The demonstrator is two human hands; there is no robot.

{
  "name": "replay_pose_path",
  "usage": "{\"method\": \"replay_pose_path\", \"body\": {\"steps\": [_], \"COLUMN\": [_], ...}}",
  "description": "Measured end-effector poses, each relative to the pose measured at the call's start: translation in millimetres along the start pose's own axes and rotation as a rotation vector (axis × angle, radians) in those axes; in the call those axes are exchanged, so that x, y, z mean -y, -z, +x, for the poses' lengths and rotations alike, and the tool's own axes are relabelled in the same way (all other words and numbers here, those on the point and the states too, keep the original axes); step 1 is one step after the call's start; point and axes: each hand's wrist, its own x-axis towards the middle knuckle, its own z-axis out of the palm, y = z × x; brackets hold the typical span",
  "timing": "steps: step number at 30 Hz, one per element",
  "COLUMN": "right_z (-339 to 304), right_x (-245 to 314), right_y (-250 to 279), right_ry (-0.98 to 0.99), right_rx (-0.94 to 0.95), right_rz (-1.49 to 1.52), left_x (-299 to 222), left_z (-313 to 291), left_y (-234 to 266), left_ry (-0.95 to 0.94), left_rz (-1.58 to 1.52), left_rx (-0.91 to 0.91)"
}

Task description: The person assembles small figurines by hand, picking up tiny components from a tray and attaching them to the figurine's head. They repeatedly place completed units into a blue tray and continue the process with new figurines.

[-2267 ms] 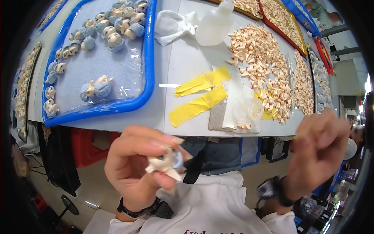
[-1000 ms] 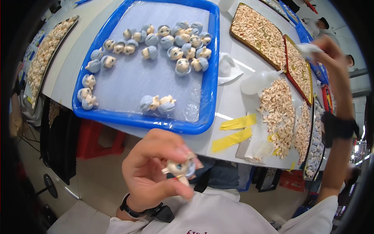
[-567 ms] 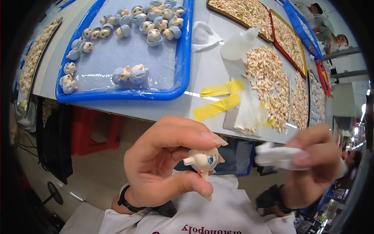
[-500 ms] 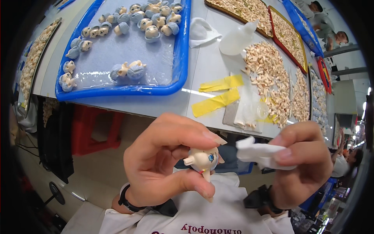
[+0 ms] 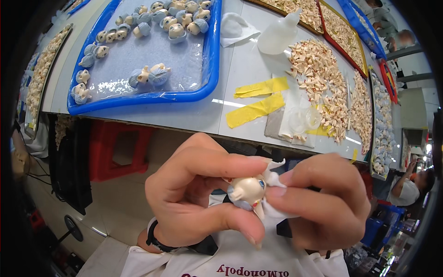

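Between the thumb and fingers of my left hand (image 5: 184,189) is a small doll head (image 5: 246,190), tilted on its side, with a pale face, a blue eye and some blue-grey hair. My right hand (image 5: 327,201), slightly blurred, pinches a crumpled white cloth (image 5: 275,179) against the face side of the head. Part of the cloth is hidden behind the right fingers, and my left fingers cover the head's edges. Both hands are in front of my body, off the near edge of the table (image 5: 184,121).
A blue tray (image 5: 143,105) with several similar doll heads (image 5: 176,32) stands at the far left. On the table are a squeeze bottle (image 5: 279,34), a white cloth piece (image 5: 235,28), yellow tape strips (image 5: 256,111) and a heap of small beige parts (image 5: 318,78). A red stool (image 5: 117,152) stands below.
My right hand has moved left, bringing the white cloth from beside the doll head onto it. The head has turned a little in my left fingers. The view has shifted slightly.
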Motion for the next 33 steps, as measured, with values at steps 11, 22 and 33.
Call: {"method": "replay_pose_path", "body": {"steps": [11, 22, 33], "right_z": [9, 13, 35], "right_x": [4, -6, -63], "right_y": [1, 7, 89], "right_ry": [-0.022, -0.047, -0.389], "right_rx": [0.001, 0.107, -0.300], "right_rz": [0.123, 0.241, 0.027], "left_x": [2, 6, 4], "left_z": [3, 3, 1], "left_y": [-1, 0, 16], "left_ry": [-0.006, -0.032, -0.024], "left_rz": [0.031, 0.057, -0.076], "left_rx": [0.052, 0.013, -0.093]}}
